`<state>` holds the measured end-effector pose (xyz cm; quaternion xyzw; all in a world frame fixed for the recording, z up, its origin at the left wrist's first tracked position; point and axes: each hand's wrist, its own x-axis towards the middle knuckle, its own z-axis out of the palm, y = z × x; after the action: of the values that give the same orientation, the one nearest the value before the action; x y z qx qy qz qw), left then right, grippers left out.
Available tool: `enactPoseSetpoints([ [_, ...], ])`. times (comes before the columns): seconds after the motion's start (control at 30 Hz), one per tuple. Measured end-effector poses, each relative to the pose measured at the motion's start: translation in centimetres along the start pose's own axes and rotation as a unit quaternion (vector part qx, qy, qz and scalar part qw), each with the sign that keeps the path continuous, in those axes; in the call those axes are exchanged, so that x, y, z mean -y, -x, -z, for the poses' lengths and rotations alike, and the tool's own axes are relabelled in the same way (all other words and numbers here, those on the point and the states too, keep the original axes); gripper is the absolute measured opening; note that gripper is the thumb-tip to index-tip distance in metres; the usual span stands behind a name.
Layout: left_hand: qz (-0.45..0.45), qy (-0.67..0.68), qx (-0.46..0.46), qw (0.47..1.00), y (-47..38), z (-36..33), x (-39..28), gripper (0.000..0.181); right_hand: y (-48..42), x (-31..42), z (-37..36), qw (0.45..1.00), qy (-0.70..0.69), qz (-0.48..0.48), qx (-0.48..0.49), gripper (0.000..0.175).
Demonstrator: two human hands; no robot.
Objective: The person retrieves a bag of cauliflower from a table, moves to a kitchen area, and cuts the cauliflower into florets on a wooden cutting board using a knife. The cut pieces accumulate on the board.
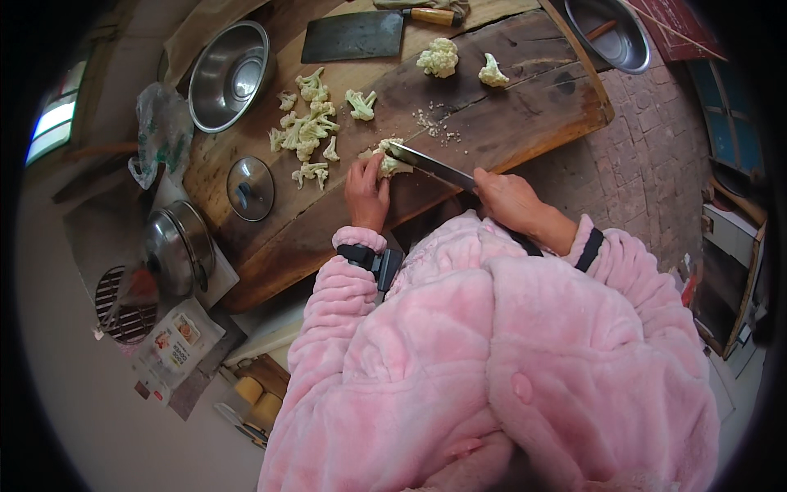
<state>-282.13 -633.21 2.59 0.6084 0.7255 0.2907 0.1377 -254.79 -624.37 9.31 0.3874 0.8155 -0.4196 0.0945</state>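
Observation:
My left hand (367, 192) holds a piece of cauliflower (393, 165) against the wooden table (430, 178), near its front edge. In my right hand (507, 200) is a knife (433, 166); its blade reaches left onto that cauliflower, close to my left fingertips. A loose group of cauliflower florets (307, 130) lies left of my hands, with a single floret (361, 104) beyond them. Farther back sit a larger cauliflower chunk (438, 58) and a small floret (493, 71). White crumbs are scattered on the dark wood between.
A cleaver (353, 37) lies flat at the back. Toward the left are a steel bowl (229, 77), a glass lid (250, 189), a plastic bag (161, 132) and a lidded steel pot (175, 246). Another metal bowl (633, 43) stands beyond the table's right end.

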Motion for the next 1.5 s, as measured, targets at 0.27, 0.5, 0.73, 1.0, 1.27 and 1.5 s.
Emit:
enactPoseSetpoints([
  [0.27, 0.07, 0.147, -0.041, 0.986, 1.8, 0.0, -0.6, 0.031, 0.5, -0.2, 0.1, 0.997, -0.007, 0.011, -0.074, 0.015],
  [0.5, 0.084, 0.155, -0.075, 0.982, 2.6, -1.1, -0.5, 0.027, 2.3, 1.8, 1.7, 1.0, 0.001, 0.02, 0.016, 0.014],
  [0.73, 0.099, 0.13, -0.083, 0.983, 2.9, -1.1, -0.6, 0.026, 2.1, 1.9, 1.8, 0.998, -0.007, 0.005, 0.06, 0.016],
  [1.0, 0.103, 0.123, -0.082, 0.984, 2.7, -1.0, -0.6, 0.027, 1.0, 1.1, -1.5, 0.999, -0.037, 0.005, -0.013, 0.017],
  [1.27, 0.065, 0.084, -0.086, 0.991, 4.1, 0.0, -0.2, 0.032, 0.4, -0.1, -1.4, 1.0, -0.019, 0.018, -0.014, 0.016],
  [1.5, 0.125, 0.145, -0.089, 0.978, 4.7, -0.3, -0.4, 0.04, 1.7, 1.4, 0.4, 1.0, -0.005, 0.027, 0.014, 0.014],
])
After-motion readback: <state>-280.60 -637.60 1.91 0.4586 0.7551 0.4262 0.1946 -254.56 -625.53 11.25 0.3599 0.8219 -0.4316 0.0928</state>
